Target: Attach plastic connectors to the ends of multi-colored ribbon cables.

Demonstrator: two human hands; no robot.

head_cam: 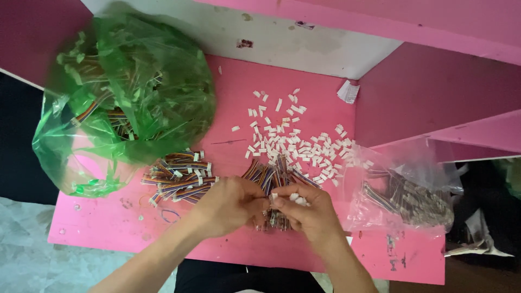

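A bundle of striped wires [274,176] lies on the pink table [108,222], fanned out just beyond the two hands. The left hand [230,205] and right hand [306,209] meet over its near end, fingertips almost touching. The right fingers [282,202] are pinched narrowly on a small white connector [274,196] at the wire ends; a few more connectors rest against the right knuckles. The left fingers curl close, but what they grip cannot be told. Left of the bundle lies a wire pile [179,176], and beyond that a green bag [125,92] of wires. Past the bundle, loose white connectors [293,141] are scattered. Right of it sits a clear bag [404,195] of wires.
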